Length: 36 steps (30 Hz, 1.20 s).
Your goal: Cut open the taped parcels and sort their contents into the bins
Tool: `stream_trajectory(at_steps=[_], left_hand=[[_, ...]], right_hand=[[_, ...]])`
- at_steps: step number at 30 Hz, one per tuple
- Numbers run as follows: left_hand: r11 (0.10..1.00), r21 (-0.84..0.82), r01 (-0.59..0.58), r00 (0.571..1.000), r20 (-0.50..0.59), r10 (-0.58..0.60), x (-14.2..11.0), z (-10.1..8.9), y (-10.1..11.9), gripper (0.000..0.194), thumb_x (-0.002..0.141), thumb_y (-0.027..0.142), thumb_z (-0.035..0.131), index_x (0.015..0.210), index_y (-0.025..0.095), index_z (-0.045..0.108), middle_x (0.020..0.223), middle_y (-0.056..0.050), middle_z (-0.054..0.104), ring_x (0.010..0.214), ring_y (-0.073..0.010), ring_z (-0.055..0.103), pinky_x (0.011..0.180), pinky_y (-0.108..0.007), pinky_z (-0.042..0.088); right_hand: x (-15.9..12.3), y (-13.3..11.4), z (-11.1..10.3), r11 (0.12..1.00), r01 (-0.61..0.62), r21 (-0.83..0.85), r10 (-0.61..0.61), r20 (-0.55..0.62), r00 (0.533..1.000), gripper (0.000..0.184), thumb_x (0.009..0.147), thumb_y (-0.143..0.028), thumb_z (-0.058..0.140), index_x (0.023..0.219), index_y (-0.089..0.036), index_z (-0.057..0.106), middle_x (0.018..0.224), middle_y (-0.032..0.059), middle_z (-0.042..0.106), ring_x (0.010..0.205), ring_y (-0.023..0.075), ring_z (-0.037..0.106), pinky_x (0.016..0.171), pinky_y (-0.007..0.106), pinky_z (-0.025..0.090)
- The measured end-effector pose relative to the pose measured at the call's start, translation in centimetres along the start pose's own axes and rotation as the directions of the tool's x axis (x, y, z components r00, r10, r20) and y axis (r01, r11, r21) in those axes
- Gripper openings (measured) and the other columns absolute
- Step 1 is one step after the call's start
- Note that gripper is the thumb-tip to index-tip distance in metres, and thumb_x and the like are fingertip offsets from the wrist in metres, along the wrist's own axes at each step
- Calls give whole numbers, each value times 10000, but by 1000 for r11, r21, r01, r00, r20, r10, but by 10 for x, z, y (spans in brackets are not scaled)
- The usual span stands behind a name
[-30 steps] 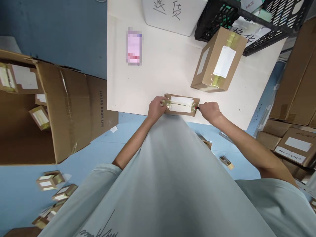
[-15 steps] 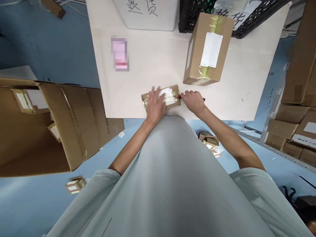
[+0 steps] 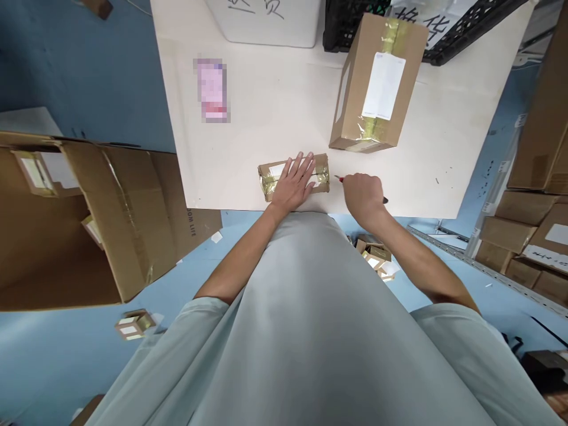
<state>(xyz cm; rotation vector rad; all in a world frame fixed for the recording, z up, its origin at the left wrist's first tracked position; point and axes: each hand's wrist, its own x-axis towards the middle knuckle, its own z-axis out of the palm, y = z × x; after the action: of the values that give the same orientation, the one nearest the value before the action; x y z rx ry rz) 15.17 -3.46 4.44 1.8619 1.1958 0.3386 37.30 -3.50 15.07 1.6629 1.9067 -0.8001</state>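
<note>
A small brown cardboard box [image 3: 323, 168], wrapped in shiny tape and bearing a white label, lies at the table's near edge. My left hand [image 3: 293, 182] rests flat over its top with the fingers stretched out. To the right of the box, my right hand [image 3: 364, 195] is closed around a utility knife [image 3: 341, 178]; its red front end and thin tip point left at the box, a short gap away. The dark rear end sticks out behind the fist. Most of the knife is hidden in the hand.
A taller taped carton [image 3: 355, 127] stands beyond my right hand, against a black crate [image 3: 339, 35]. A white bin [image 3: 270, 35] is at the back, a blurred-out pink item [image 3: 212, 92] at the left. A large open carton [image 3: 133, 225] stands left of the white table [image 3: 266, 100].
The knife has come away from the box's right end, moving right with my right hand. My left hand has shifted right across the box top.
</note>
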Motion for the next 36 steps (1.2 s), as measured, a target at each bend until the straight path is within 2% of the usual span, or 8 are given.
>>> stream_trajectory(at_steps=[3, 7, 16, 21, 24, 28, 32, 36], left_hand=[[1000, -18, -7, 1000, -6, 7, 1, 0, -1, 694, 1136, 636, 470, 1741, 297, 492, 1882, -66, 349, 1806, -337, 115, 1465, -621, 33], [998, 33, -56, 998, -4, 56, 0, 2, -4, 653, 1160, 598, 423, 1735, 300, 503, 1889, -64, 333, 1807, -327, 109, 1468, -617, 7], [989, 102, -106, 994, -24, 109, 0, 8, -12, 636, 1172, 494, 418, 1775, 293, 439, 1899, -85, 290, 1803, -335, 118, 1464, -666, 33], [991, 68, -112, 993, -31, 114, 0, 8, -11, 615, 1175, 444, 409, 1764, 275, 455, 1894, -88, 301, 1802, -331, 122, 1463, -671, 40], [991, 63, -118, 992, -38, 121, -1, 8, -11, 617, 1175, 445, 407, 1757, 249, 463, 1890, -98, 312, 1802, -330, 123, 1466, -659, 39], [992, 38, -119, 991, -57, 121, -1, 10, -10, 626, 1169, 486, 419, 1747, 253, 475, 1886, -95, 328, 1799, -336, 149, 1468, -657, 35], [992, 16, -125, 990, -66, 126, 0, 10, -6, 645, 1175, 541, 373, 1734, 240, 491, 1878, -110, 348, 1796, -342, 167, 1466, -657, 42], [984, 16, -178, 983, -34, 179, -4, -3, -13, 670, 1182, 583, 325, 1727, 232, 494, 1862, -127, 382, 1781, -345, 234, 1461, -632, 110]], right_hand=[[-23, 7, -5, 982, -188, -20, 188, -15, 982, 496, 1173, -412, 430, 1490, -168, 724, 1123, 256, 815, 1087, 394, 778, 931, 456, 543], [-40, -14, 0, 977, -194, 84, 195, -3, 981, 630, 1187, -362, 368, 1791, -185, 391, 1232, 212, 839, 1109, 382, 775, 935, 430, 566], [-24, -65, 21, 931, -342, 126, 344, 1, 939, 666, 1216, -322, 330, 1855, -168, 223, 1307, 226, 811, 1194, 355, 781, 1022, 445, 589], [-6, -80, 10, 906, -407, 119, 409, 1, 912, 682, 1187, -232, 379, 1849, -159, 232, 1308, 250, 793, 1231, 341, 781, 1022, 432, 601], [-3, -89, 1, 897, -428, 110, 431, 3, 902, 642, 1172, -173, 416, 1808, -132, 339, 1323, 265, 781, 1272, 328, 775, 1030, 404, 602], [-15, -93, 8, 884, -458, 95, 453, 70, 889, 550, 1133, -79, 418, 1668, -105, 542, 1312, 267, 782, 1277, 310, 778, 1019, 371, 602], [-27, -89, 24, 869, -483, 110, 477, 76, 876, 550, 1142, -113, 401, 1677, -130, 527, 1267, 267, 794, 1233, 327, 793, 1000, 413, 607], [-44, -95, 16, 862, -494, 112, 493, 42, 869, 548, 1161, -159, 371, 1684, -149, 534, 1250, 261, 800, 1207, 352, 794, 989, 440, 597]])
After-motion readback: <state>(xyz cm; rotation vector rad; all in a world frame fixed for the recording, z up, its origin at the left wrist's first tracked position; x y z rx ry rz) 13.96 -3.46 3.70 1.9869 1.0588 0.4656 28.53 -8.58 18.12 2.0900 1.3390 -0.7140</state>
